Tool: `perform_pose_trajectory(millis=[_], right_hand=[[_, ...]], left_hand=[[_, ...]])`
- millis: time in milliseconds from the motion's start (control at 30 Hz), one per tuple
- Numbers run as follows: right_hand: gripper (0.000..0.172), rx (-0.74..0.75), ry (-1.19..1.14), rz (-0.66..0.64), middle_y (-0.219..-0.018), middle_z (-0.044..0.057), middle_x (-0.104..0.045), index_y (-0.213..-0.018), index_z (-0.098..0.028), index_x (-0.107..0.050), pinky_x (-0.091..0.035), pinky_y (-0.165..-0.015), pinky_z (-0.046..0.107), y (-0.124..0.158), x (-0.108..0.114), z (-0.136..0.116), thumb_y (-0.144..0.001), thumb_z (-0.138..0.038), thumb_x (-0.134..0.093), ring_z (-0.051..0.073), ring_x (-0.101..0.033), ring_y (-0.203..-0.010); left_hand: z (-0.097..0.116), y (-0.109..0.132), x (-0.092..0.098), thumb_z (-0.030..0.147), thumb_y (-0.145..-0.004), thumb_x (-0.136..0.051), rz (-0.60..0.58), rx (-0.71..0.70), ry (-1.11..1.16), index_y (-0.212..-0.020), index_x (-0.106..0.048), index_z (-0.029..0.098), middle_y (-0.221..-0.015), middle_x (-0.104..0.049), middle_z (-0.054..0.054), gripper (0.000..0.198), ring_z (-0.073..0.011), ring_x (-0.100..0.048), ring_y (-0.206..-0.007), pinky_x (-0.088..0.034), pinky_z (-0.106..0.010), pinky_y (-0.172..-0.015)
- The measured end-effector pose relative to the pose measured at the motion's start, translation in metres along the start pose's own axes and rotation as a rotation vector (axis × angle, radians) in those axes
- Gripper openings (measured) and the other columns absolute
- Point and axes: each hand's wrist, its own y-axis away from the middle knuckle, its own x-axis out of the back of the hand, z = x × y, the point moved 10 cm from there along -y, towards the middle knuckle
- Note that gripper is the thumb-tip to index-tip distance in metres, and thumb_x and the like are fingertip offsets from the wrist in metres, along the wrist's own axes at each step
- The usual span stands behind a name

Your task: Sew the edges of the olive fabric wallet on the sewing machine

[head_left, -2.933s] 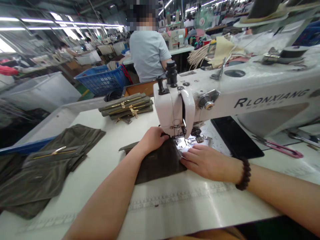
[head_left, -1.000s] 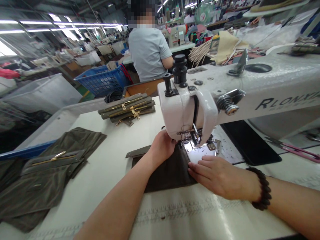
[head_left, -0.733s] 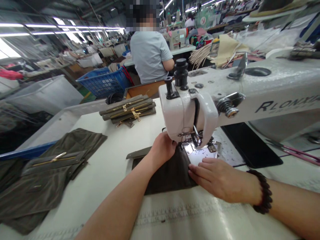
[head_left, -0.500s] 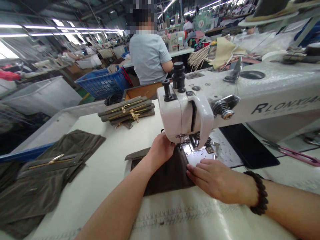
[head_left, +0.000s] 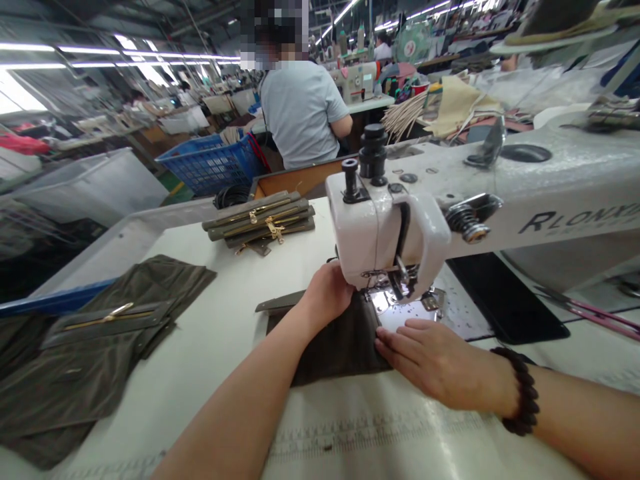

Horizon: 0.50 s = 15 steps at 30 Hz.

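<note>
The cloth [head_left: 337, 350] lies on the worktop [head_left: 215, 347], reaching under the machine [head_left: 385, 227]. The left hand [head_left: 327, 293] rests on it beside the machine (fingertips hidden, grip unclear); the right hand [head_left: 435, 360], fingers straight, touches its edge before the machine.

Your left hand [head_left: 327, 297] is on the dark fabric [head_left: 345, 347], tucked up by the sewing machine [head_left: 385, 233] — right hand [head_left: 435, 360] kinda flat at the cloth's right edge.
</note>
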Motion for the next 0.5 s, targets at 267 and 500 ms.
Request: perform_pose_trajectory(millis=[267,500], right_hand=[[0.034,-0.060,0.007,-0.003,-0.093,0.017,-0.062,-0.098,0.000,-0.059,-0.046,-0.054,0.034,-0.002,-0.010,0.010,-0.082,-0.005,-0.030,0.021,-0.056,-0.068],[0.029,-0.116,0.016,-0.047,-0.096,0.017,-0.061,-0.102,-0.002,-0.056,-0.046,-0.055,0.036,-0.004,-0.022,0.016,-0.081,-0.008,-0.038,0.021,-0.056,-0.067]], left_hand=[[-0.014,-0.007,-0.002,0.008,-0.073,-0.046,-0.005,0.064,0.026,-0.078,-0.063,0.013,-0.083,-0.066,-0.011,0.019,-0.0243,-0.061,-0.083,-0.048,-0.032,-0.073],[-0.017,-0.013,0.000,0.009,-0.073,-0.047,0.017,0.063,0.129,-0.079,-0.063,0.013,-0.086,-0.065,-0.010,0.018,-0.0243,-0.059,-0.084,-0.048,-0.032,-0.074]])
